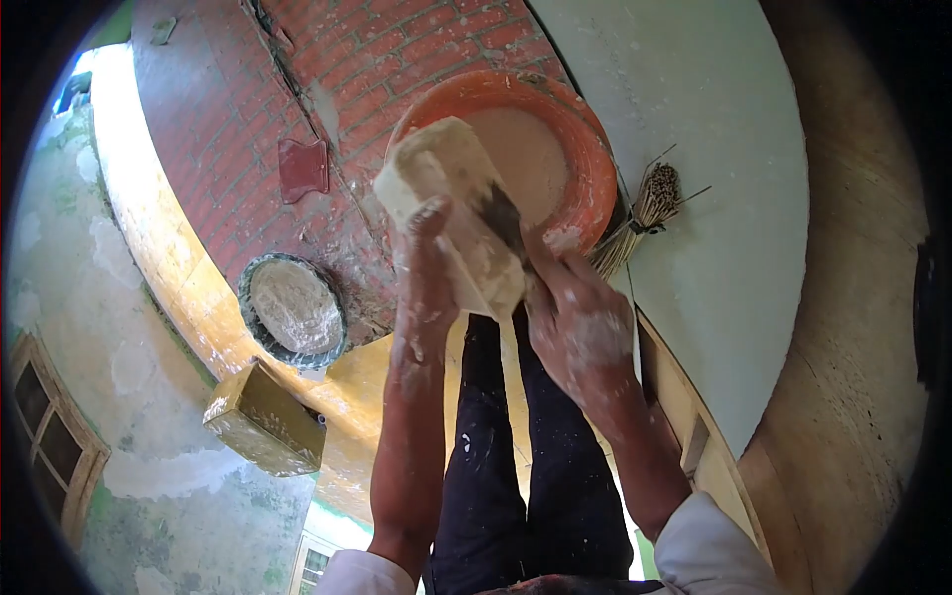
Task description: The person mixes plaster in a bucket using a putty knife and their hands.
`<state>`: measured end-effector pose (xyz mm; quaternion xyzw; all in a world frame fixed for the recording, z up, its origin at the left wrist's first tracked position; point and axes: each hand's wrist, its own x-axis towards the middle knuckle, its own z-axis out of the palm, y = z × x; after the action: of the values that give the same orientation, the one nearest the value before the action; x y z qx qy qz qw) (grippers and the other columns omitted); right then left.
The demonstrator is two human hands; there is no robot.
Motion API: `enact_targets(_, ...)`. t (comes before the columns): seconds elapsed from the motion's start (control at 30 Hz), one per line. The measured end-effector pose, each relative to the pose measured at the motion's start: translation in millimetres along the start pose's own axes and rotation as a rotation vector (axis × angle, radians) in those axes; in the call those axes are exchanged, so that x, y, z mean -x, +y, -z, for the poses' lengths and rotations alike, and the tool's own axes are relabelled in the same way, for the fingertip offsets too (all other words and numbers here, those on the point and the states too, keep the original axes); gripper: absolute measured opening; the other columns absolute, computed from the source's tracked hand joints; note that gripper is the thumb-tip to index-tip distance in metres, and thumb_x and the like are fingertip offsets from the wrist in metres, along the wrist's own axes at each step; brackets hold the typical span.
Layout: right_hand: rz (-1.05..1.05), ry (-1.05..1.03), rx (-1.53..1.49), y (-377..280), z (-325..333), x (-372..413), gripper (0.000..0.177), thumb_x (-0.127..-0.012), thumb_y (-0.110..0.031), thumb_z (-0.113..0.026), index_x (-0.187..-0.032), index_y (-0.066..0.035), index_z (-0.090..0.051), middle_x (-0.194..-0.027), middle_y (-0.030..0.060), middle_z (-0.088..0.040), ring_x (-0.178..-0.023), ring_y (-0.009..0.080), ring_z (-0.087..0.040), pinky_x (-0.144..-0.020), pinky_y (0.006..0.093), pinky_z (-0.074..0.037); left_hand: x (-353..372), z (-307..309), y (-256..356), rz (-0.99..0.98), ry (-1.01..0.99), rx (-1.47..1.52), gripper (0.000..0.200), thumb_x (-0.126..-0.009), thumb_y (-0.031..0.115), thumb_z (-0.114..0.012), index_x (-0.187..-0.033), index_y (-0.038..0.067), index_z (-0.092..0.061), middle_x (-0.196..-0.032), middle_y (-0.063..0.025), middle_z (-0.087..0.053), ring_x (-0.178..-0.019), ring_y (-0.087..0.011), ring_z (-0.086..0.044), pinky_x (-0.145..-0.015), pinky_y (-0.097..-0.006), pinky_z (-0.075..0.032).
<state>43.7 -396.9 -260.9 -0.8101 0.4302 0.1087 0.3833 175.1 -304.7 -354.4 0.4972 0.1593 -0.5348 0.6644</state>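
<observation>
The pale, box-shaped block (464, 203) was blotched with beige smears and slightly blurred, held at a tilt over the near left rim of the orange tub (587, 164). It sat just right of the left hand (426, 258), which gripped its left side; the right hand (583, 322), to its right, clutched a dark blade (503, 216) against it.
</observation>
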Motion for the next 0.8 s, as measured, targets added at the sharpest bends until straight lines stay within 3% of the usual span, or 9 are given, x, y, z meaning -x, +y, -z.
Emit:
enact_targets(0.07, 0.027, 0.03, -0.011, 7.0, -2.9, 9.1, 0.053, -0.089, -0.006, -0.063, -0.142, -0.011, -0.055, -0.102, 0.0179, -0.064, -0.092, 0.0369, -0.066, -0.077, 0.0454, -0.055, -0.9, -5.0, 7.0, -0.038, -0.026, 0.076, 0.069, -0.089, 0.035, -0.06, -0.146, 0.002, -0.038, -0.13, -0.0165, -0.058, -0.117, -0.0305, -0.061, -0.101, -0.0445, -0.05)
enact_targets(0.2, 0.062, 0.112, -0.008, 8.3, -6.1, -23.5, 0.052, -0.09, -0.006, -0.063, -0.142, -0.012, -0.056, -0.104, 0.0176, -0.064, -0.091, 0.037, -0.067, -0.077, 0.0457, -0.055, 4.0, -11.5, -20.3, -0.21, -0.006, -0.211, 0.075, -0.088, 0.034, -0.062, -0.151, 0.006, -0.032, -0.13, -0.0159, -0.055, -0.115, -0.0304, -0.06, -0.1, -0.0438, -0.05)
enact_targets(0.23, 0.057, 0.097, 0.004, 5.6, -6.6, -29.1, 0.053, -0.09, -0.005, -0.062, -0.142, -0.014, -0.056, -0.104, 0.0167, -0.064, -0.089, 0.0363, -0.067, -0.076, 0.0454, -0.055, -5.8, 21.0, -26.8, -0.041, 0.098, 0.01, 0.075, -0.088, 0.036, -0.062, -0.15, 0.005, -0.034, -0.131, -0.0164, -0.055, -0.117, -0.0298, -0.059, -0.099, -0.0435, -0.051)
enact_targets(0.27, 0.055, 0.096, 0.0, 8.2, -7.1, -31.2, 0.053, -0.09, -0.005, -0.062, -0.142, -0.014, -0.056, -0.104, 0.0167, -0.064, -0.089, 0.0363, -0.067, -0.076, 0.0454, -0.055, 4.0, 6.0, -6.8, 0.019, 0.041, 0.035, 0.064, -0.089, 0.033, -0.064, -0.141, 0.001, -0.045, -0.125, -0.0169, -0.061, -0.106, -0.026, -0.066, -0.091, -0.0432, -0.057)
enact_targets(0.37, 0.259, 0.145, 0.032, 23.9, 0.8, -34.2, 0.052, -0.09, -0.015, -0.065, -0.141, -0.017, -0.057, -0.093, 0.0096, -0.062, -0.076, 0.0298, -0.067, -0.067, 0.0433, -0.057, 16.1, -6.0, 20.8, 0.034, -0.083, 0.024, 0.064, -0.09, 0.038, -0.062, -0.139, 0.001, -0.047, -0.123, -0.0166, -0.063, -0.108, -0.0279, -0.066, -0.095, -0.0463, -0.055)
enact_targets(0.53, 0.363, 0.063, 0.042, 23.3, 16.8, -46.7, 0.056, -0.093, -0.011, -0.063, -0.146, -0.024, -0.053, -0.102, 0.0098, -0.069, -0.088, 0.0301, -0.068, -0.077, 0.0429, -0.058, 16.3, -3.7, 37.2, 0.049, -0.285, 0.207, 0.065, -0.091, 0.044, -0.059, -0.139, 0.001, -0.048, -0.121, -0.0183, -0.064, -0.108, -0.0293, -0.066, -0.096, -0.0464, -0.055)
enact_targets(0.7, 0.57, 0.112, 0.115, 14.5, 13.7, -56.3, 0.056, -0.091, -0.012, -0.065, -0.144, -0.026, -0.055, -0.097, 0.0077, -0.07, -0.087, 0.027, -0.068, -0.077, 0.0418, -0.058, 16.0, 0.1, 40.4, 0.025, -0.093, -0.01, 0.07, -0.098, 0.058, -0.05, -0.141, 0.002, -0.047, -0.125, -0.0161, -0.063, -0.11, -0.0277, -0.065, -0.096, -0.0457, -0.054)
enact_targets(0.77, 0.698, 0.093, 0.09, 5.9, 14.6, -56.3, 0.058, -0.088, -0.011, -0.068, -0.143, -0.027, -0.057, -0.096, 0.0065, -0.069, -0.086, 0.0253, -0.068, -0.077, 0.041, -0.059, 9.7, 8.0, 40.6, 0.117, -0.361, 0.409, 0.079, -0.097, 0.069, -0.043, -0.142, 0.005, -0.047, -0.13, -0.0149, -0.06, -0.112, -0.0272, -0.064, -0.094, -0.0439, -0.055)
enact_targets(0.8, 0.694, 0.092, 0.09, 7.3, 15.5, -54.9, 0.058, -0.088, -0.011, -0.068, -0.143, -0.027, -0.057, -0.096, 0.0065, -0.069, -0.086, 0.0253, -0.068, -0.077, 0.041, -0.059, 11.0, 10.9, 39.3, 0.122, -0.361, 0.41, 0.079, -0.097, 0.069, -0.043, -0.142, 0.005, -0.047, -0.13, -0.0149, -0.06, -0.112, -0.0272, -0.064, -0.094, -0.0439, -0.055)
